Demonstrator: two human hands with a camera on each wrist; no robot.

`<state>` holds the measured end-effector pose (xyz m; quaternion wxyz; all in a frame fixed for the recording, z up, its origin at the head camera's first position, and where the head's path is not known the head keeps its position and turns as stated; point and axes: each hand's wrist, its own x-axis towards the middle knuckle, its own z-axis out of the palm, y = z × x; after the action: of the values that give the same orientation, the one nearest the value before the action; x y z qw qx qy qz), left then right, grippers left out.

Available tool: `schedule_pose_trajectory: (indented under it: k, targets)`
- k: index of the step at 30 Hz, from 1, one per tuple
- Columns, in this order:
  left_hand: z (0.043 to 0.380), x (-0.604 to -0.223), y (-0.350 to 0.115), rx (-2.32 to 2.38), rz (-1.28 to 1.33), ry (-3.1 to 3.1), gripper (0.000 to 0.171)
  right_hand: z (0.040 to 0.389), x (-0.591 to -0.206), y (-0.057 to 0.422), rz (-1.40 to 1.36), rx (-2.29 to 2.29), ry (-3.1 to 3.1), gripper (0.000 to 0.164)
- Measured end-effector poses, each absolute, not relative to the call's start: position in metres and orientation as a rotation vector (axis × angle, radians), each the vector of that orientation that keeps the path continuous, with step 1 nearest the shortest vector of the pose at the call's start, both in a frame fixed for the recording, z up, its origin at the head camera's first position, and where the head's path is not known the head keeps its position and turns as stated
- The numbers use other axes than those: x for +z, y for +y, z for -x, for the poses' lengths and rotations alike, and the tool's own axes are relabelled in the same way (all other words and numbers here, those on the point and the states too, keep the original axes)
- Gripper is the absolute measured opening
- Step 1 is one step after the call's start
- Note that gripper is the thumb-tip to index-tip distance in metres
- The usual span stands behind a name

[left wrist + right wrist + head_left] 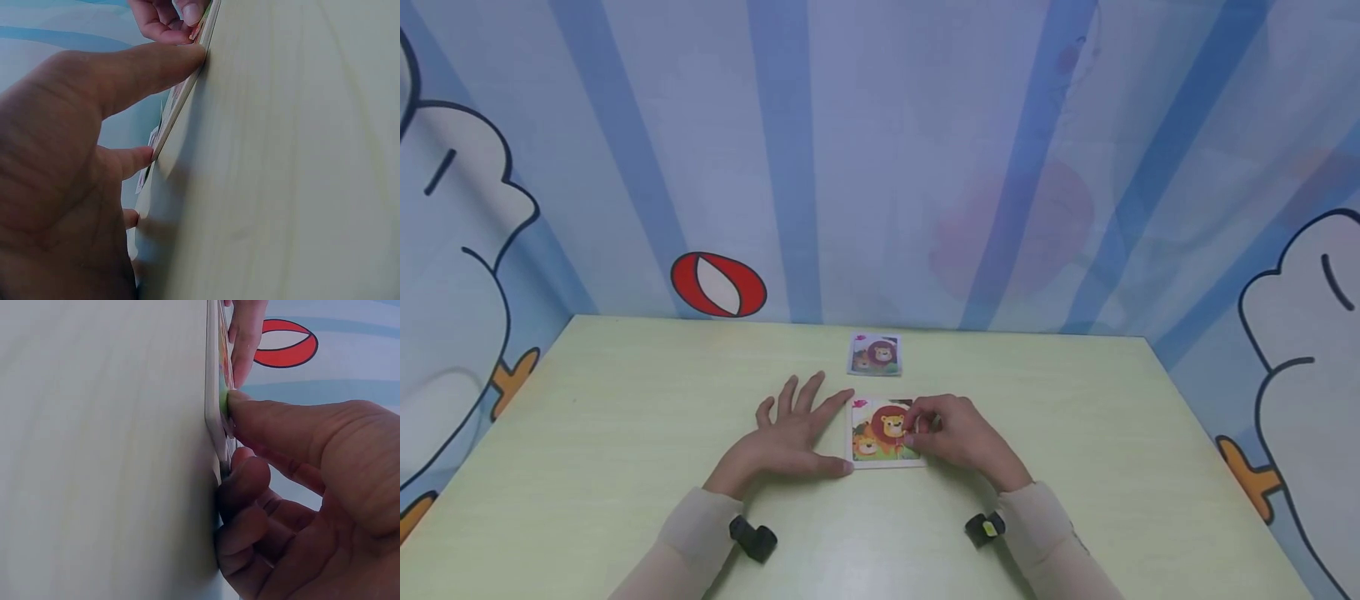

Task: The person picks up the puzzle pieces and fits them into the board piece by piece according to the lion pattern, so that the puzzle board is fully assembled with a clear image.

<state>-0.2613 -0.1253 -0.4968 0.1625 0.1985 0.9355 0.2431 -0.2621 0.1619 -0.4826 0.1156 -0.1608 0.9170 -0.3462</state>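
A square picture puzzle (872,429) with a pale border and a lion picture lies flat on the table. My left hand (790,442) is spread at its left side, with the straight thumb and index fingertip touching the left edge. At the right side of the picture, my right hand (958,433) pinches a puzzle piece between thumb and curled fingers. In the right wrist view the thumb rests on the piece's greenish surface (224,403), close to the board's edge. The fingers hide most of that piece. Seen edge-on in the left wrist view, the board (178,103) looks thin.
Behind the puzzle lies a smaller card (875,355) with a matching lion picture. The pale wooden table (625,400) runs back to a blue striped cloth backdrop (880,167) with printed cartoon shapes. A small black camera sits at each wrist.
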Motion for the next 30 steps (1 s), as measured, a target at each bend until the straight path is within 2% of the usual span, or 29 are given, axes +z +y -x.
schedule_pose_trajectory:
  k: [14,30]
  targets:
    - [0.261,-0.495,-0.124,0.706,-0.556,2.663,0.104,0.262,-0.482,0.161,0.425,-1.029,2.685,0.013]
    - [0.265,-0.510,-0.125,0.718,-0.556,2.678,0.105,0.263,-0.484,0.166,0.470,-1.068,2.669,0.014]
